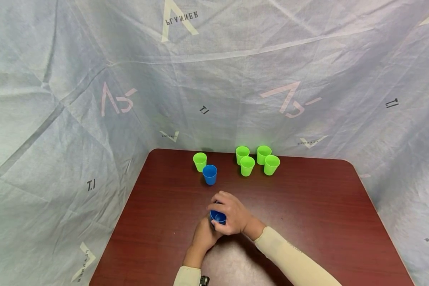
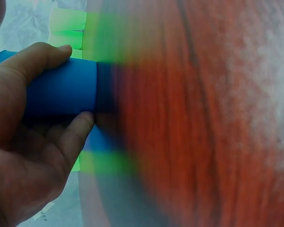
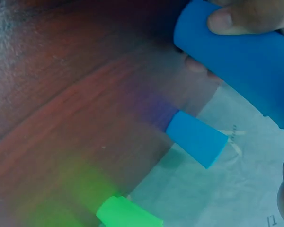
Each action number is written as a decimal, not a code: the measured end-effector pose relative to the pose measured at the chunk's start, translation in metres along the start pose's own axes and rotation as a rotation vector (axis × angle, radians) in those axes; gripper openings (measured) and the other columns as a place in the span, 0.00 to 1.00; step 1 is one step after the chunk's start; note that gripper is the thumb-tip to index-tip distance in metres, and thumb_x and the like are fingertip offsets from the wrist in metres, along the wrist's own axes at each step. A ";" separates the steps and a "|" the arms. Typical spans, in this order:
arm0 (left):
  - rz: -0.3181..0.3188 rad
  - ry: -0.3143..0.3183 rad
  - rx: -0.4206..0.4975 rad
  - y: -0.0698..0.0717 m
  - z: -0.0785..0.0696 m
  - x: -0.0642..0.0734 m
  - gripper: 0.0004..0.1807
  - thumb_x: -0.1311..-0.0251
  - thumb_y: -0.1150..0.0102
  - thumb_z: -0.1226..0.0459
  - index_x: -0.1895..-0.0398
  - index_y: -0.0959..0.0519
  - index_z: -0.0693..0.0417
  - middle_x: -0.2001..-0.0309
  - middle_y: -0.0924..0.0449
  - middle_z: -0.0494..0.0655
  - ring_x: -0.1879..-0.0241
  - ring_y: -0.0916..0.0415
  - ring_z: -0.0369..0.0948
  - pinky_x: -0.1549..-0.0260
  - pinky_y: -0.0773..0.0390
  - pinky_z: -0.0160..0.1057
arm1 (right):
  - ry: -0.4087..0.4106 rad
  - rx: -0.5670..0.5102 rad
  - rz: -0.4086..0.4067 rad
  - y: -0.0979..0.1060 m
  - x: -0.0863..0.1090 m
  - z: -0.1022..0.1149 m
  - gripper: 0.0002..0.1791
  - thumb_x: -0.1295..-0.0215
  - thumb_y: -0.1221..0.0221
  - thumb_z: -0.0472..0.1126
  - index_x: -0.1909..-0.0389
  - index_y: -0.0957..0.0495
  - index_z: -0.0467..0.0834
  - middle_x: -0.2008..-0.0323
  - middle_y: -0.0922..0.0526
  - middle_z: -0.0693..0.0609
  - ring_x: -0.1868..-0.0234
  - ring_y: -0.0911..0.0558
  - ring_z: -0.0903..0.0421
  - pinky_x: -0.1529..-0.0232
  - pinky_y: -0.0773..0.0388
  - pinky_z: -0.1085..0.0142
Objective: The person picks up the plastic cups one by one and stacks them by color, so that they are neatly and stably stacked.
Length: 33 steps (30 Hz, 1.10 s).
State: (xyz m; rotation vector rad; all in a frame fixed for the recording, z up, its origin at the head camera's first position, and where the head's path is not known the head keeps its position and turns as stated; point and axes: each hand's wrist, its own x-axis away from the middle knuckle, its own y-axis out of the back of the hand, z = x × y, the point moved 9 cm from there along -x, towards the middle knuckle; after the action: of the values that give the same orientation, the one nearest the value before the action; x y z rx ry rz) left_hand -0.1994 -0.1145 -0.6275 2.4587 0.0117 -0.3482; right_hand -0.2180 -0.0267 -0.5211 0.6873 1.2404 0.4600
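Note:
A blue cup (image 1: 218,217) is held upright over the near middle of the table. My left hand (image 1: 205,234) grips its lower part, with the thumb and fingers on opposite sides in the left wrist view. From above, my right hand (image 1: 232,214) holds the rim, fingers over the far side and thumb on the near side. Small steps along the blue wall (image 3: 246,71) near the rim look like nested cups; how many, I cannot tell. Farther back stands another blue cup (image 1: 209,175), close in front of a green cup (image 1: 200,162).
Several green cups (image 1: 247,166) stand in a cluster at the back of the dark red table (image 1: 307,206), right of the blue cup. Grey printed cloth (image 1: 214,91) hangs behind and on both sides. A dark band (image 1: 204,281) circles the left wrist.

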 end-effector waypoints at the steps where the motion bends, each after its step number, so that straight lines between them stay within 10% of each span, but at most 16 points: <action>1: 0.004 0.008 0.004 0.000 0.001 0.000 0.25 0.49 0.24 0.65 0.46 0.19 0.58 0.57 0.11 0.48 0.59 0.14 0.41 0.58 0.14 0.42 | -0.004 0.000 0.006 -0.002 0.001 0.000 0.20 0.48 0.37 0.53 0.56 0.13 0.49 0.60 0.18 0.52 0.62 0.25 0.57 0.59 0.23 0.64; 18: 0.044 0.066 0.014 0.000 0.003 0.001 0.29 0.50 0.26 0.67 0.42 0.22 0.60 0.54 0.12 0.52 0.56 0.15 0.44 0.55 0.15 0.45 | -0.097 -0.032 0.083 -0.013 0.005 -0.009 0.21 0.44 0.39 0.58 0.56 0.15 0.50 0.56 0.21 0.53 0.57 0.25 0.57 0.53 0.24 0.62; 33: 0.090 0.225 0.096 -0.004 0.013 0.004 0.35 0.49 0.20 0.61 0.38 0.22 0.61 0.47 0.12 0.55 0.48 0.14 0.50 0.47 0.16 0.55 | -0.367 -0.158 0.123 -0.018 0.016 -0.043 0.17 0.30 0.41 0.53 0.47 0.16 0.51 0.51 0.20 0.53 0.49 0.23 0.57 0.46 0.20 0.55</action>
State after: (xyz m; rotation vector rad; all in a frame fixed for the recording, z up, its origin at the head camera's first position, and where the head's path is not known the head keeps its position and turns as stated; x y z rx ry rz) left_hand -0.1992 -0.1201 -0.6409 2.5712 -0.0214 -0.0328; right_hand -0.2558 -0.0192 -0.5522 0.6797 0.8110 0.5027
